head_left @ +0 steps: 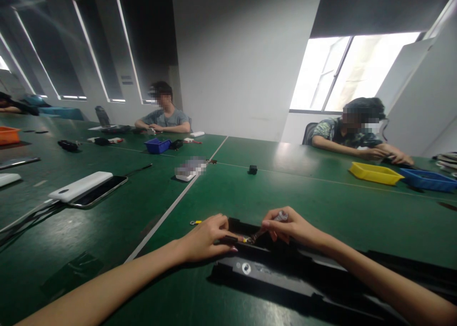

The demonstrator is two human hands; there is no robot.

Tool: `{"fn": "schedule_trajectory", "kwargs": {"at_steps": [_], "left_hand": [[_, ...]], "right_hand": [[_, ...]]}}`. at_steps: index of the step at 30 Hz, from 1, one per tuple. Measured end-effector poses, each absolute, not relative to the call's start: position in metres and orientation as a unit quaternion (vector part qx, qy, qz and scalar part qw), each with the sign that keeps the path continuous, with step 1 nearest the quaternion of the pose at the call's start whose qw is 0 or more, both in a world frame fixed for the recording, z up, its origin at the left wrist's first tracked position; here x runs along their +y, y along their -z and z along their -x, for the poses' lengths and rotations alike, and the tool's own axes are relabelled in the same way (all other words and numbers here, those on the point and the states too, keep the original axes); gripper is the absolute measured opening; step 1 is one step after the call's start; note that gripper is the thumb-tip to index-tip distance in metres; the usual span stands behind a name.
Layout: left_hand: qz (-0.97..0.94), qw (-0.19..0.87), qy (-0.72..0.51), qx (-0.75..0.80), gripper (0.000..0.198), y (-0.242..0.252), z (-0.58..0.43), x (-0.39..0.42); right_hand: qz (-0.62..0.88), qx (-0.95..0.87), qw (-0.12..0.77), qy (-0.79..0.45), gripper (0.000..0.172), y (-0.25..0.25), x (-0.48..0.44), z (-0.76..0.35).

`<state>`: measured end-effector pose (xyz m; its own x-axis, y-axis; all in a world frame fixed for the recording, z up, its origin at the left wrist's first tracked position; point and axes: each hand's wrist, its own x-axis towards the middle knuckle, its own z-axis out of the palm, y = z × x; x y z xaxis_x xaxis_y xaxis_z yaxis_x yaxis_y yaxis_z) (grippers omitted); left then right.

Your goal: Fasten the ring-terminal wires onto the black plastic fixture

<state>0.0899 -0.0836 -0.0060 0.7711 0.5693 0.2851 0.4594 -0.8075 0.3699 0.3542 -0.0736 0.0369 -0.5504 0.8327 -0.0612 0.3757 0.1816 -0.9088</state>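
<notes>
My right hand (285,226) is closed round a small metal wrench (282,216), one end pointing up and the other reaching down to a ring terminal (249,240). My left hand (210,235) has its fingers closed on the wire beside that terminal, at the left end of a long black housing (285,276). The wire itself is mostly hidden by the fingers. Another ring terminal with a yellow sleeve (195,222) sticks out on the far side of my left hand. The housing runs off to the right under my right forearm.
On the green table (200,197) lie a white power bank (82,185), a phone (102,192) and a small black block (253,169). Yellow (375,173), dark blue (157,146) and blue (428,179) bins stand farther off. Two people sit across the table.
</notes>
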Motion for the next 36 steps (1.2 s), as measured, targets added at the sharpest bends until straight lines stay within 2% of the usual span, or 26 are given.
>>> {"fn": "schedule_trajectory", "kwargs": {"at_steps": [7,16,36], "left_hand": [[-0.93,0.142,-0.195,0.277,0.029,0.007,-0.0895,-0.0833],[-0.931,0.141,-0.196,0.275,0.03,0.0055,-0.0895,-0.0837],[-0.932,0.128,-0.189,0.281,0.03,0.0039,-0.0912,-0.0851]], "right_hand": [[0.421,-0.752,0.208,-0.463,0.039,-0.0419,-0.0767,-0.3522],[0.42,-0.737,0.229,-0.479,0.033,-0.0389,-0.0744,-0.3522],[0.428,-0.737,0.219,-0.474,0.041,-0.0395,-0.0766,-0.3502]]}}
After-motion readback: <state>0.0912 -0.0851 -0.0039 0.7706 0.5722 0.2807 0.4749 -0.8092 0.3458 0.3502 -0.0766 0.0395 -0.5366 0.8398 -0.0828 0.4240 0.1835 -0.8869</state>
